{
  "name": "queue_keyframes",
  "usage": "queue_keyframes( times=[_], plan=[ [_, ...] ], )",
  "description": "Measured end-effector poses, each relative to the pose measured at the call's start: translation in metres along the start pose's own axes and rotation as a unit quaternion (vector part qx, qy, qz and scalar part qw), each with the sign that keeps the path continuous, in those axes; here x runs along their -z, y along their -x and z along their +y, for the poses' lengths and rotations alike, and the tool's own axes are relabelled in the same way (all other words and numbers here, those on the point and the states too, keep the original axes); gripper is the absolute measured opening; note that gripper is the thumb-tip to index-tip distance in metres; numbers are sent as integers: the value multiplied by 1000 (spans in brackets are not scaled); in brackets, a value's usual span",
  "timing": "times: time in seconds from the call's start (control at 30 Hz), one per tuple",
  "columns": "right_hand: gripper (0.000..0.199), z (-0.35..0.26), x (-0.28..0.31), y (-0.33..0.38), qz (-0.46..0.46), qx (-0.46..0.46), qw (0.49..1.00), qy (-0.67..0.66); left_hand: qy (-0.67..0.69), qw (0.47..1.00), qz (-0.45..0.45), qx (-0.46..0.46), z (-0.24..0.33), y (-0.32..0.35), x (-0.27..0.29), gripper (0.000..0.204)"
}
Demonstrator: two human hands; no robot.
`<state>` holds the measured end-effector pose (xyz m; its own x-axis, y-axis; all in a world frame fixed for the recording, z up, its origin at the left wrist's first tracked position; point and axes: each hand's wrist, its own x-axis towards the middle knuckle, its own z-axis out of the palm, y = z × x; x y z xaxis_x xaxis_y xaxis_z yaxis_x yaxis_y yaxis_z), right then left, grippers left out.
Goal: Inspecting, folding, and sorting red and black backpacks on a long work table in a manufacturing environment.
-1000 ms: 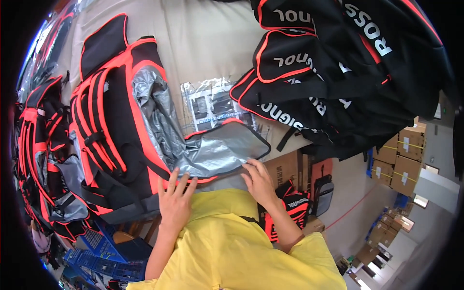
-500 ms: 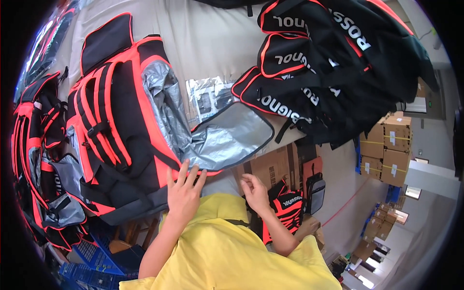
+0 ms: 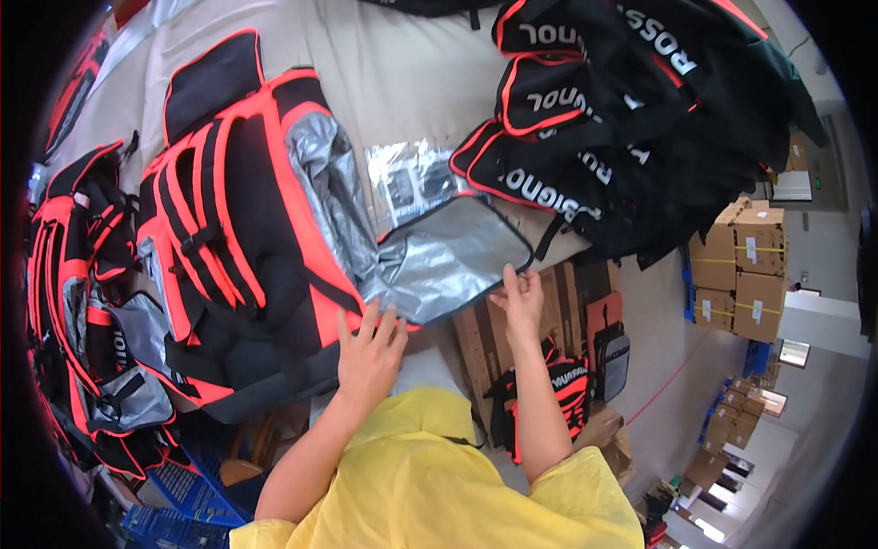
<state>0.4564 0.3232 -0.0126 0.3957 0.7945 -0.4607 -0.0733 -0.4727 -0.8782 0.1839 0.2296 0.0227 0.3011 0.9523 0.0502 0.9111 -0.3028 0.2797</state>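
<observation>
while the left hand (image 3: 369, 359) rests, fingers spread, on the black-and-red bag (image 3: 272, 229), the right hand (image 3: 521, 306) touches its silver flap (image 3: 457, 252), grip unclear.

Plain yellow shirt (image 3: 439, 499) at 6 o'clock: soft cloth, loose, creased, bunched into a rounded fold toward the waist. Sleeves short, same yellow: left sleeve (image 3: 261, 534) at 7 o'clock, right sleeve (image 3: 594, 494) at 5, both ending near the elbow. Narrow dark strap (image 3: 465, 443) at the waist, just on the fold's 5 o'clock side; kind unclear. Forearms bare; left hand (image 3: 370, 355) and right hand (image 3: 521, 309) bare too.
</observation>
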Motion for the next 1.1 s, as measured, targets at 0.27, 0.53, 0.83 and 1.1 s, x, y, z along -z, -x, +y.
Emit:
queue_keyframes(
  times=[0.27, 0.53, 0.83, 1.1],
  plan=[
    [44, -23, -8, -55, -11, 52, 997, 56, -8, 1000, -8, 15, 5, -2, 8, 31],
    [37, -6, -11, -52, -19, 36, 998, 40, 5, 999, -5, 32, -1, 29, 19, 57],
    [66, 35, -9, 83, -138, 205, 939, 240, -71, 939, 41, 333, -126, 229, 108, 107],
    [82, 35, -140, 148, -184, 493, 772, 356, -34, 977, 90, 190, -206, 246, 96, 87]
  ],
)
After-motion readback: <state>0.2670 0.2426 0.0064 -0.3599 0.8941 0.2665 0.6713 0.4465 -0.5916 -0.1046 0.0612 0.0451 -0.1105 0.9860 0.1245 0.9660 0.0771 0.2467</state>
